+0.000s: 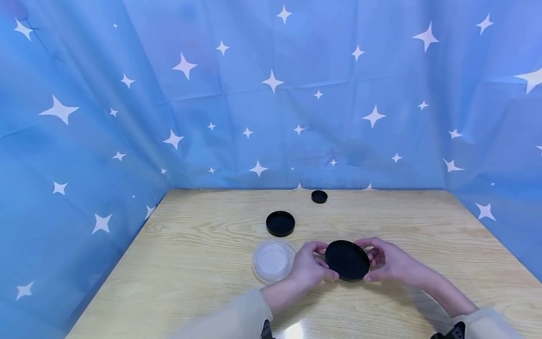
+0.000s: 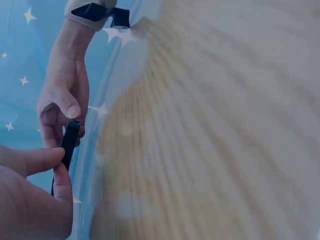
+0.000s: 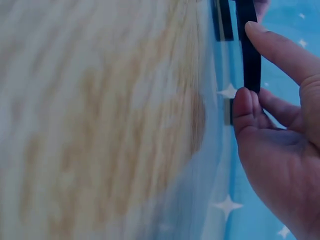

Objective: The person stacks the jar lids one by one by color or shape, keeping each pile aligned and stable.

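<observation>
Both hands hold a round black lid (image 1: 347, 260) by its rim, raised a little and tilted over the table. On its left side, my left hand (image 1: 306, 268) pinches the edge between thumb and fingers. The opposite edge is gripped by my right hand (image 1: 391, 263), fingers curled at the rim. Both wrist views show the lid edge-on as a thin dark band, the left wrist view with the lid (image 2: 71, 145) between the two hands. Just left of my left hand lies a clear, whitish round plastic piece (image 1: 272, 261), partly covered by that hand.
A smaller black lid (image 1: 280, 223) lies behind the clear piece, its raised rim facing up. Farther back is the smallest black lid (image 1: 319, 197), near the rear edge of the wooden table (image 1: 190, 263). A blue curtain (image 1: 237, 103) with white stars stands behind and beside the table.
</observation>
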### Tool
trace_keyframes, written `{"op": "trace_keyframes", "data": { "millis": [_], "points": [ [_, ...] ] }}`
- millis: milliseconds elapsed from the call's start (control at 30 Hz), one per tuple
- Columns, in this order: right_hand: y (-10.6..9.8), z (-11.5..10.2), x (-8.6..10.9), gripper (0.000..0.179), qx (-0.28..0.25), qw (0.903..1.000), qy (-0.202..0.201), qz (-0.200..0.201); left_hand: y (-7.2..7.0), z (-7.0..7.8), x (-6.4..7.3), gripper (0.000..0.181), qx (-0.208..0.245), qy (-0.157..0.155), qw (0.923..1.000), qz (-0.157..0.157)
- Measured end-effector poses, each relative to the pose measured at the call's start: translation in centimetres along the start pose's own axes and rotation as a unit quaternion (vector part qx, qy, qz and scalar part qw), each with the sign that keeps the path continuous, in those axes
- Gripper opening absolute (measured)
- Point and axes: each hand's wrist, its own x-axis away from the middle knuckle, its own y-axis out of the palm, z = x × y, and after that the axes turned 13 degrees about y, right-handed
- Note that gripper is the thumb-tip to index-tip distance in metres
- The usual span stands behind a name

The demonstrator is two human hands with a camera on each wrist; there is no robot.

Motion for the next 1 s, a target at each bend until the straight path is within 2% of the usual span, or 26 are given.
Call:
{"op": "trace_keyframes", "data": {
  "millis": [133, 300, 600, 833, 1000],
  "points": [
    [0.1, 0.0, -0.03, 0.079, 0.0, 0.9997, 0.023, -0.011, 0.09, -0.32, 0.27, 0.066, 0.015, -0.002, 0.9999, -0.001],
    [0.26, -0.03, -0.25, 0.082, 0.017, 0.9982, 0.053, -0.024, 0.41, -0.41, 0.48, 0.065, -0.006, 0.008, 0.9999, 0.003],
    [0.67, -0.42, -0.7, 0.084, 0.066, 0.9967, 0.043, -0.02, 0.19, -0.06, 0.35, 0.063, -0.075, 0.022, 0.9969, 0.0],
    [0.63, -0.49, -0.79, 0.086, 0.053, 0.9964, 0.059, -0.031, 0.05, -0.06, 0.46, 0.061, -0.072, 0.025, 0.9971, -0.001],
    [0.55, -0.47, -0.77, 0.091, 0.04, 0.9972, 0.054, -0.033, 0.19, -0.15, 0.8, 0.062, -0.061, 0.027, 0.9977, 0.015]
  ]
}}
